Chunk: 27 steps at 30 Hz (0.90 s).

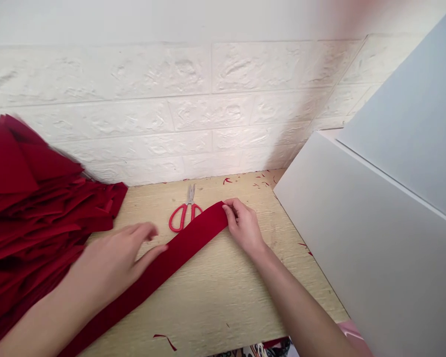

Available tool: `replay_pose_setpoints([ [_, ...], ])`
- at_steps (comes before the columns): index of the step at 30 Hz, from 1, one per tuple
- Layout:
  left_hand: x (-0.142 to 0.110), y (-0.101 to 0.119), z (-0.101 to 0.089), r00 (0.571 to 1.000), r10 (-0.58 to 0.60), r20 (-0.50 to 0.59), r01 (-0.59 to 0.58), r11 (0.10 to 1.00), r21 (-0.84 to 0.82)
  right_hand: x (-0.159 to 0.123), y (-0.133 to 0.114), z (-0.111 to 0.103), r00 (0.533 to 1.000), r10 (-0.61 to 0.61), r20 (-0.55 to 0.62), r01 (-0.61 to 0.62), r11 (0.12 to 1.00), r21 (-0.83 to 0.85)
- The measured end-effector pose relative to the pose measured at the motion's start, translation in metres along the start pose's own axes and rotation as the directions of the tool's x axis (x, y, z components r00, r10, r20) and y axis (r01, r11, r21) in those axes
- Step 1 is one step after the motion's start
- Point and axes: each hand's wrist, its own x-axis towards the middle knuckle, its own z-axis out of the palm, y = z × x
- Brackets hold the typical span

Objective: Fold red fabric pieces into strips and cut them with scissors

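The right hand (243, 227) was at the middle of the frame, its fingers (230, 210) clenched in a pinch on the far end of a red fabric strip (178, 260); that pinch held the end in place on the table, though whether the end was folded under could not be told; the strip ran diagonally from there to the bottom left of the frame, lying mostly flat on the wooden table (215, 302), which gave it a firm surface; the left hand (109, 263) was lower left of centre, fingers (144, 233) spread and not grasping anything, right beside the strip's upper edge; whether the fingertips touched it could not be told; a big pile of red fabric (26, 218) sat at the left of the frame, kept off to the side, leaving the middle of the table open for the strip; red scissors (184, 215) lay closed near the back of the table, just beyond the pinched end, out of the hands' way but within reach; small red scraps (226, 181) were scattered along the back edge by the white brick-pattern wall (134, 116); a white board (371, 238) stood along the right side, closing off that edge
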Motion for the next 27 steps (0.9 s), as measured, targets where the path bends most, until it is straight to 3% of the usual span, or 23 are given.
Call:
replay_pose_setpoints([
  [2,0.032,0.033,0.006,0.995,0.095,0.030,-0.090,0.986,-0.142,0.000,0.000,0.000,0.999,-0.030,0.010,0.031,0.999,-0.009],
  [4,0.061,0.057,0.022,0.979,0.200,-0.030,-0.200,0.945,-0.257,0.000,0.001,0.000,0.997,-0.069,0.015,0.070,0.997,-0.016],
  [8,0.093,0.076,0.059,0.958,0.265,-0.107,-0.286,0.897,-0.337,-0.001,0.004,0.001,0.991,-0.130,0.018,0.131,0.991,-0.024],
  [11,0.098,0.075,0.079,0.964,0.240,-0.115,-0.266,0.887,-0.378,-0.001,0.005,0.002,0.995,-0.100,0.026,0.100,0.995,0.029],
  [14,0.096,0.072,0.092,0.955,0.215,-0.205,-0.287,0.845,-0.452,0.000,0.005,0.002,0.998,-0.005,0.059,0.000,0.996,0.088],
  [17,0.095,0.069,0.098,0.934,0.197,-0.299,-0.327,0.808,-0.489,0.001,0.006,-0.002,0.993,0.060,0.102,-0.063,0.998,0.030],
  [21,0.095,0.069,0.098,0.918,0.192,-0.347,-0.358,0.778,-0.516,0.002,0.008,-0.010,0.983,0.002,0.185,0.002,1.000,-0.018],
  [27,0.096,0.070,0.094,0.938,0.142,-0.316,-0.314,0.731,-0.606,0.001,0.013,-0.013,0.970,-0.069,0.233,0.057,0.997,0.056],
])
